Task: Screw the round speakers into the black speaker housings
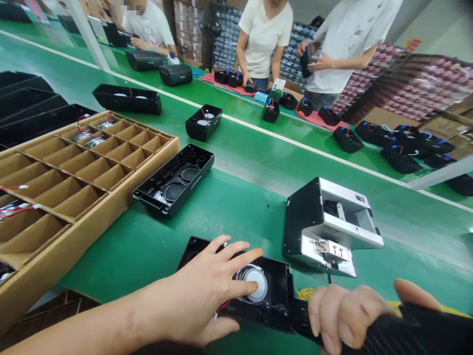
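Observation:
My left hand (216,286) is spread over a black speaker housing (277,291) at the bottom centre, its fingers apart. One fingertip rests on the pale round centre of a speaker driver (256,285) inside it. Red wire shows beneath the palm, and the hand hides the housing's left part. To the right, my right hand (351,313) is closed around a black ribbed electric screwdriver (414,330), whose front end reaches the housing's right end. Its tip is hidden. Behind this hand stands a black and silver screw feeder (332,227).
An open housing (173,182) with two grilles lies beyond my left hand. At left is a divided cardboard box (92,167) with several drivers. More housings (205,121) sit along the green bench (240,207). Several people (264,39) stand across it. A white post (86,34) rises at upper left.

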`<state>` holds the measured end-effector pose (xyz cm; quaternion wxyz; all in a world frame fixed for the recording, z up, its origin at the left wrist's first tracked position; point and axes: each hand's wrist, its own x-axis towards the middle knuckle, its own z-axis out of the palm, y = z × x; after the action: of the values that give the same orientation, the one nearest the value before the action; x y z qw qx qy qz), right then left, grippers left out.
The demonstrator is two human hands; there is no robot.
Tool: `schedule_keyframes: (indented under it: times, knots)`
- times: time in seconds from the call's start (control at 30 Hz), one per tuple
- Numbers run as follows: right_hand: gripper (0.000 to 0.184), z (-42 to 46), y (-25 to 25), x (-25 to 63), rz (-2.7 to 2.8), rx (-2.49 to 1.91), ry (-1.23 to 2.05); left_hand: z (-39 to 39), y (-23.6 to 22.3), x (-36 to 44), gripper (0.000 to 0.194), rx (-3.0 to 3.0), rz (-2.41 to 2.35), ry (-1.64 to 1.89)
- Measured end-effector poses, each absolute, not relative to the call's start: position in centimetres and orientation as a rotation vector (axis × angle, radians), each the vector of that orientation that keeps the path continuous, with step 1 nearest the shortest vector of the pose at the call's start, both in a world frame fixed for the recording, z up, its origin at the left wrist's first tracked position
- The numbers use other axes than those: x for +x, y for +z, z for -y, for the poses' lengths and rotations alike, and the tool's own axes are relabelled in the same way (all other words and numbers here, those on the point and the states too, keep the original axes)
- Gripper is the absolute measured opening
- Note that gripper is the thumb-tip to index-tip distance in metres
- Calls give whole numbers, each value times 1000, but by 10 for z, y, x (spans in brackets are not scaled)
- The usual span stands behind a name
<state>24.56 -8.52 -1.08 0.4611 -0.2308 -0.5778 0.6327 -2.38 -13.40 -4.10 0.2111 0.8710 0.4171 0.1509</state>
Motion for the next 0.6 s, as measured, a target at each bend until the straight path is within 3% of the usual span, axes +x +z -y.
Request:
schedule_keyframes:
  times: [0.23, 0.47, 0.6]
  knots:
    - [57, 93, -38, 250, 1134, -924, 1548, 133, -41, -23, 53, 2443, -1156, 455]
    - [74, 85, -51, 244, 1085, -824, 1499, 132, -39, -22, 53, 2447, -1166, 404]
    - [67, 88, -56, 240, 1072, -813, 1418, 131, -38, -22, 54, 2448, -1153, 407]
